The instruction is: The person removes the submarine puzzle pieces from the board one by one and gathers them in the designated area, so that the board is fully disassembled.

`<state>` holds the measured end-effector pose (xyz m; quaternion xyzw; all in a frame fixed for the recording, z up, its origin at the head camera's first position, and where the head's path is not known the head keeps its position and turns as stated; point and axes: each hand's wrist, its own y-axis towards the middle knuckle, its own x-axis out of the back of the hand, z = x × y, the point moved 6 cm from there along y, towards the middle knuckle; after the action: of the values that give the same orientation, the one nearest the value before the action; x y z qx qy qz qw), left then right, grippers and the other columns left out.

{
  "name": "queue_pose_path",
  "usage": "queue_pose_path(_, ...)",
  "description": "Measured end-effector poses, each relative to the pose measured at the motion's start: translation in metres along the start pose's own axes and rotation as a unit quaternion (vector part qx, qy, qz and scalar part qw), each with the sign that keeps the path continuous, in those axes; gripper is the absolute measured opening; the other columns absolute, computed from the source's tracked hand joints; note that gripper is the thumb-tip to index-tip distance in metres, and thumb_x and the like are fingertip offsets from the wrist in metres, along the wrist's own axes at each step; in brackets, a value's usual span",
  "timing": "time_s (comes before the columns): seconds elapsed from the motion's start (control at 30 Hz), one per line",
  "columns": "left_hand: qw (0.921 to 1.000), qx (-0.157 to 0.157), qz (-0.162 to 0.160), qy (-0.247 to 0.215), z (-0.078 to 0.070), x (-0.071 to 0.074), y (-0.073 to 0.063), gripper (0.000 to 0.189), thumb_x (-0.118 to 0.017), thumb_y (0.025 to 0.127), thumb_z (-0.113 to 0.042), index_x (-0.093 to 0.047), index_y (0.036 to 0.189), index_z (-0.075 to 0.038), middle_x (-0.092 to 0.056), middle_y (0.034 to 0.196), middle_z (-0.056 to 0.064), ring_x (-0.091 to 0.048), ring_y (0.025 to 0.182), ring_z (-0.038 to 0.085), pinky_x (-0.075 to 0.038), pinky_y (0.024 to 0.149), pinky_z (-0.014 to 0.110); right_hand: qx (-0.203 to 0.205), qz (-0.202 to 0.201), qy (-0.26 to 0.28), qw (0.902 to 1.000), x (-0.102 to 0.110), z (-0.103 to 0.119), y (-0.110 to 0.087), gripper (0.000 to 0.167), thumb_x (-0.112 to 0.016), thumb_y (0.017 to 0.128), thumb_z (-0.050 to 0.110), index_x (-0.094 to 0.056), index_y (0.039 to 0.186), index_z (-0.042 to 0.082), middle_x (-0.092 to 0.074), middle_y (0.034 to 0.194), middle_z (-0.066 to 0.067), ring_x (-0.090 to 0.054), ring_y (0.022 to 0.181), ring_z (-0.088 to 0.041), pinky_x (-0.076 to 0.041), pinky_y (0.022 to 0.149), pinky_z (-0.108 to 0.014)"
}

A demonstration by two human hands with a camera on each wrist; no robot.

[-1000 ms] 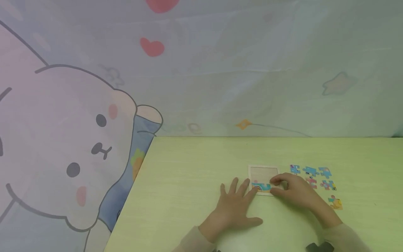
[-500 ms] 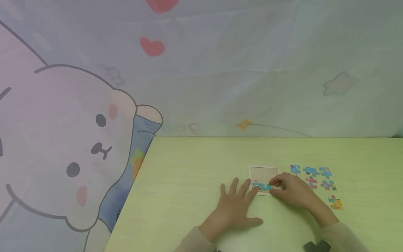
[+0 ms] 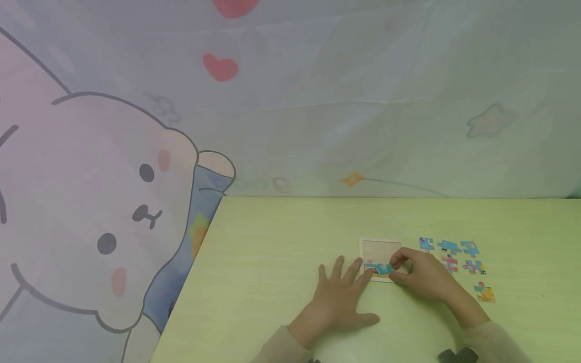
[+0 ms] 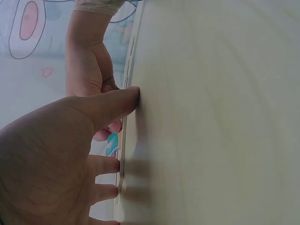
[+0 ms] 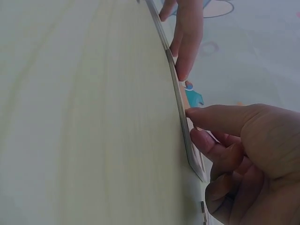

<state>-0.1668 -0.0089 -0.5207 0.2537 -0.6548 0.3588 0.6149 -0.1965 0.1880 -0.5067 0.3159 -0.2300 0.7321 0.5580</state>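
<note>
A small square wooden puzzle tray (image 3: 380, 249) lies on the pale green table (image 3: 281, 252). Blue puzzle pieces (image 3: 379, 269) fill the left and middle of its near row. My left hand (image 3: 347, 275) lies flat with spread fingers, and its fingertips touch the tray's near left corner. My right hand (image 3: 399, 263) has curled fingers at the tray's near right corner, pinching a puzzle piece that is mostly hidden under them. In the right wrist view the thumb (image 5: 211, 117) presses at the tray's rim (image 5: 180, 108). The left wrist view shows the left thumb (image 4: 112, 103) on the table.
Several loose puzzle pieces (image 3: 449, 247) lie to the right of the tray, one yellow piece (image 3: 484, 293) nearest me. A curtain with a cartoon bear (image 3: 91, 201) hangs behind and to the left of the table's edge (image 3: 195, 262).
The right hand's fingers have curled in and drawn a little left over the tray's near right corner. The left hand and the tray have not moved.
</note>
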Motion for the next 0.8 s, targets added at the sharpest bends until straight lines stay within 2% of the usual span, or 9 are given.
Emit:
queue_pose_path(0.13, 1.0, -0.001, 0.002, 0.001, 0.0, 0.0, 0.0, 0.093, -0.043, 0.089, -0.086, -0.023, 0.166, -0.037, -0.015, 0.173, -0.004, -0.021, 0.155, 0.039, -0.033, 0.108, 0.072, 0.003, 0.0, 0.015, 0.9999, -0.001, 0.0, 0.0, 0.017, -0.081, 0.092, 0.02, -0.068, 0.102, 0.017, -0.068, 0.095, 0.005, -0.046, 0.061, -0.011, -0.043, 0.06, -0.03)
queue_pose_path(0.3, 1.0, -0.003, 0.007, 0.002, 0.001, -0.001, 0.0, 0.094, -0.042, 0.09, -0.086, -0.021, 0.166, -0.036, -0.014, 0.173, -0.003, -0.019, 0.155, 0.039, -0.033, 0.108, 0.073, 0.011, -0.001, 0.029, 0.9995, -0.001, -0.001, 0.0, 0.012, -0.078, 0.095, 0.02, -0.069, 0.102, 0.018, -0.07, 0.097, 0.006, -0.049, 0.063, -0.011, -0.044, 0.061, -0.029)
queue_pose_path(0.5, 1.0, -0.005, 0.004, 0.003, 0.001, -0.002, 0.001, 0.093, -0.041, 0.09, -0.086, -0.023, 0.166, -0.036, -0.014, 0.173, -0.003, -0.02, 0.155, 0.039, -0.033, 0.107, 0.073, 0.002, -0.018, 0.025, 0.9995, 0.006, -0.007, -0.004, 0.009, -0.076, 0.095, 0.021, -0.071, 0.102, 0.021, -0.073, 0.099, 0.005, -0.051, 0.062, -0.012, -0.044, 0.06, -0.029)
queue_pose_path(0.7, 1.0, -0.004, 0.005, 0.0, 0.0, 0.0, 0.0, 0.093, -0.042, 0.089, -0.086, -0.024, 0.166, -0.036, -0.014, 0.173, -0.004, -0.021, 0.155, 0.039, -0.033, 0.107, 0.073, -0.01, -0.02, 0.021, 0.9995, 0.016, -0.017, -0.011, 0.01, -0.074, 0.098, 0.026, -0.071, 0.106, 0.021, -0.073, 0.103, 0.003, -0.048, 0.061, -0.012, -0.042, 0.058, -0.029)
queue_pose_path(0.8, 1.0, -0.002, 0.008, 0.001, 0.0, 0.001, 0.0, 0.093, -0.043, 0.089, -0.086, -0.024, 0.166, -0.036, -0.014, 0.173, -0.004, -0.021, 0.155, 0.038, -0.033, 0.108, 0.073, -0.012, -0.026, 0.014, 0.9995, 0.022, -0.02, -0.015, 0.011, -0.075, 0.097, 0.028, -0.072, 0.106, 0.02, -0.073, 0.101, 0.004, -0.047, 0.061, -0.011, -0.041, 0.056, -0.029)
